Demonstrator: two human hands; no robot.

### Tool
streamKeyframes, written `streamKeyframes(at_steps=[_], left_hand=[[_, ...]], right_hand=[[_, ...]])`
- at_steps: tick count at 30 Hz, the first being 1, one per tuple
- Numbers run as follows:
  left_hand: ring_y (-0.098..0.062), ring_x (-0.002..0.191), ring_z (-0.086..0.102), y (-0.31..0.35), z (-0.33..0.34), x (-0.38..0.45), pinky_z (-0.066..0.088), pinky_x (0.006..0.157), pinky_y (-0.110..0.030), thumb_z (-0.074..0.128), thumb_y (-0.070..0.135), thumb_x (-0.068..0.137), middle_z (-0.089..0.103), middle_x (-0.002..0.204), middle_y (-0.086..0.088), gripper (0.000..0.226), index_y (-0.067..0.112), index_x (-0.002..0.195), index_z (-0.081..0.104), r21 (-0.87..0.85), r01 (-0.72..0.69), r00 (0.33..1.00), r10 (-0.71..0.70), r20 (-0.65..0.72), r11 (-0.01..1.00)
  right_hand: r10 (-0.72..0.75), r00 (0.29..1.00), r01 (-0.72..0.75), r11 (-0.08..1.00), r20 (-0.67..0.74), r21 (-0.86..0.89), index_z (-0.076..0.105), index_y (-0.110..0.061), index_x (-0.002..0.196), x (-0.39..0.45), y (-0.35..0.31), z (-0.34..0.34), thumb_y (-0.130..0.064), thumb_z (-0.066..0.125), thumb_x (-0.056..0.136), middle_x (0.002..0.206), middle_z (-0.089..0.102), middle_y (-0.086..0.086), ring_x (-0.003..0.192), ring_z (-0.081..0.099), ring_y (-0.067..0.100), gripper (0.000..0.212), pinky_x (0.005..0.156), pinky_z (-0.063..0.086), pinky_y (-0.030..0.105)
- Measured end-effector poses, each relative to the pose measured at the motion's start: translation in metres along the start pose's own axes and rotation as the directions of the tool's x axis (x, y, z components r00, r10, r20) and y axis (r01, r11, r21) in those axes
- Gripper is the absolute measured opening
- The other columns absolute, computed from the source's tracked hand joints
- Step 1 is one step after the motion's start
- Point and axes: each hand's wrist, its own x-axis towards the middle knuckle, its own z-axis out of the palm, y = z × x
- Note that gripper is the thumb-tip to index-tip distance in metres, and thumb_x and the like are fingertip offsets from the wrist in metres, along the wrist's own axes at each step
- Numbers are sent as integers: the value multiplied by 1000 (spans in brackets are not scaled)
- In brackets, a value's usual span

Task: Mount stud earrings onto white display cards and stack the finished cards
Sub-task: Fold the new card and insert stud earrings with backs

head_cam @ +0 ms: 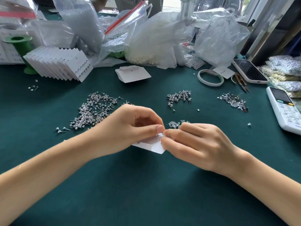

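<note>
My left hand [128, 128] grips a white display card [154, 146] just above the green table, mostly hidden under my fingers. My right hand [192, 144] pinches a small stud earring at the card's upper edge, fingertips touching those of the left hand. A big pile of loose stud earrings [94, 111] lies to the left behind my left hand. Two smaller earring piles [180, 97] [232, 101] lie further back on the right. A fanned stack of finished cards [61, 65] stands at the back left. Blank cards [132, 74] lie at the back centre.
Plastic bags [154, 41] crowd the back of the table. A green spool [21, 44] stands at the back left. A tape roll [211, 78], small snips [241, 81], a phone [249, 70] and a white remote-like device [285, 108] sit on the right.
</note>
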Motion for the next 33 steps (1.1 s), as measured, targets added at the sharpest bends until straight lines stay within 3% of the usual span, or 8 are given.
streamKeyframes(at_steps=[7,14,23,33], left_hand=[[-7,66,61,-2,1,-1,49,62,-15,67,17,84,71,75,-7,6,16,81,72,34,-25,1000,25,3,999],[-16,71,66,-2,3,-2,52,67,-23,68,14,83,72,75,1,6,18,80,72,129,-74,997,77,-13,989],[-2,70,64,-1,3,-2,50,68,-15,68,15,83,71,76,8,5,18,81,72,173,-96,995,96,5,980],[-11,72,65,0,2,-2,51,69,-21,69,15,82,71,75,6,5,19,80,71,214,-100,995,95,36,972]], right_hand=[[-12,1000,12,1000,-24,-28,53,-9,98,-2,-1,1,0,70,82,71,68,5,52,45,21,25,49,44,27],[-21,999,20,998,-26,-56,54,-8,98,-4,-2,3,1,71,79,68,67,6,52,45,20,27,50,43,26],[-19,999,16,998,-36,-68,54,-9,97,-3,-4,3,2,73,76,63,64,5,50,41,20,30,44,40,28],[-5,999,2,997,-41,-74,54,-9,96,-4,-6,3,2,75,72,60,61,5,48,40,21,34,41,39,30]])
